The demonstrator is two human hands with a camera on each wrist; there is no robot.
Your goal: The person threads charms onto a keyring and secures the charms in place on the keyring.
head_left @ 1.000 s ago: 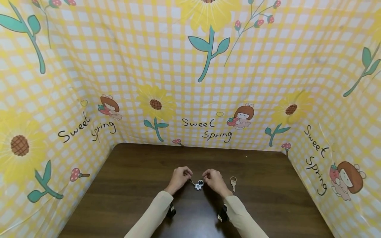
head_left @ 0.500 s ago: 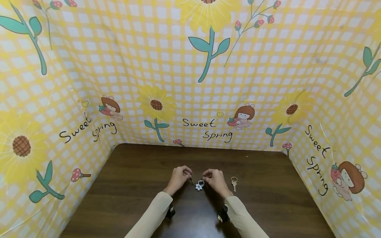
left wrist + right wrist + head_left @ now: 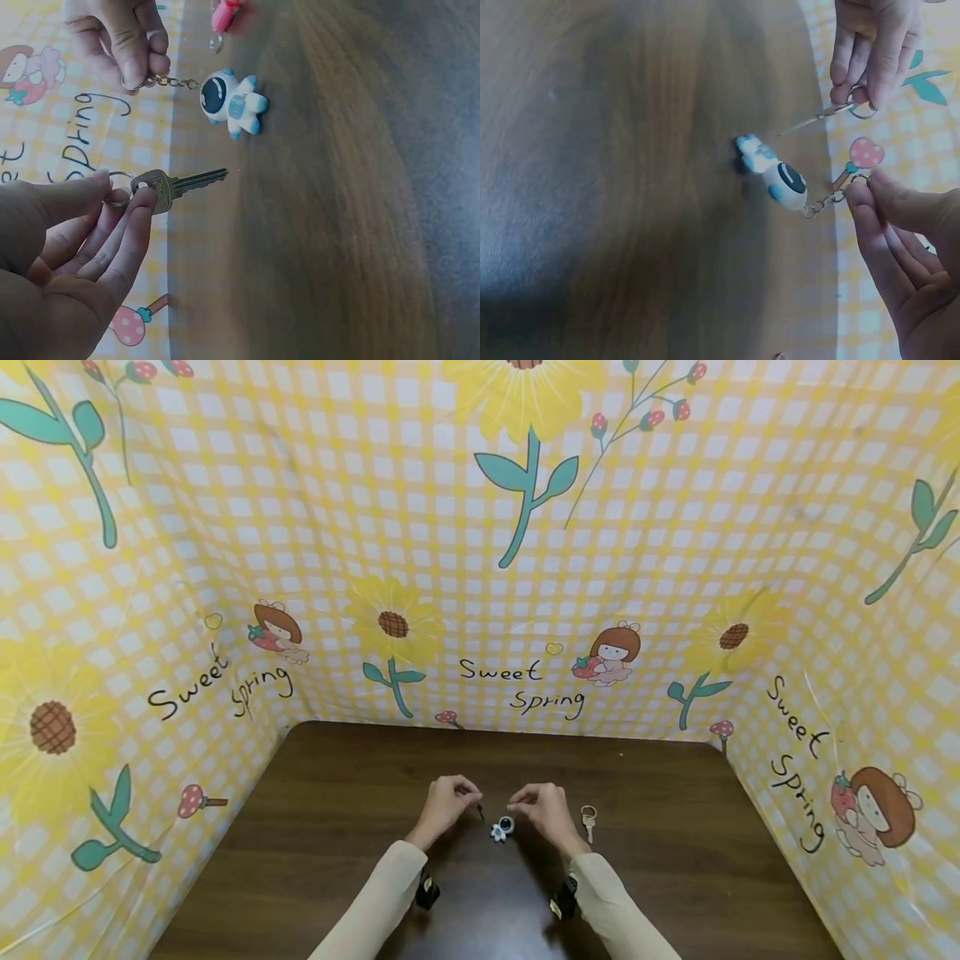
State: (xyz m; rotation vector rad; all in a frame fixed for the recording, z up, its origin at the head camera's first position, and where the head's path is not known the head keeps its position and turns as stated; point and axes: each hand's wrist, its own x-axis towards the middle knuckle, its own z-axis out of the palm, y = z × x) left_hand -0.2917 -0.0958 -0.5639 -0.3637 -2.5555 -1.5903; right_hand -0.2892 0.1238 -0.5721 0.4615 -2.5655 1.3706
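Observation:
My left hand (image 3: 446, 804) pinches a metal key ring (image 3: 117, 196) between thumb and fingers. A brass-coloured key (image 3: 161, 187) hangs from it, blade pointing towards the tabletop. My right hand (image 3: 547, 810) pinches a ring at the end of a short metal chain (image 3: 826, 204). On that chain is a white and light-blue astronaut figurine (image 3: 780, 176) with a dark visor. The figurine hangs low over the dark wooden table (image 3: 360, 877); whether it touches the wood I cannot tell. The two hands are a short way apart, the key left of the figurine.
Another key on a ring (image 3: 588, 824) lies on the table just right of my right hand. Beyond that hand sits a small pink object (image 3: 225, 13), partly cut off by the frame. A yellow checked cloth (image 3: 450, 568) surrounds the table's back and sides.
My left hand has shifted slightly left and away, taking its key a little further from the figurine. The right hand with the figurine has barely moved.

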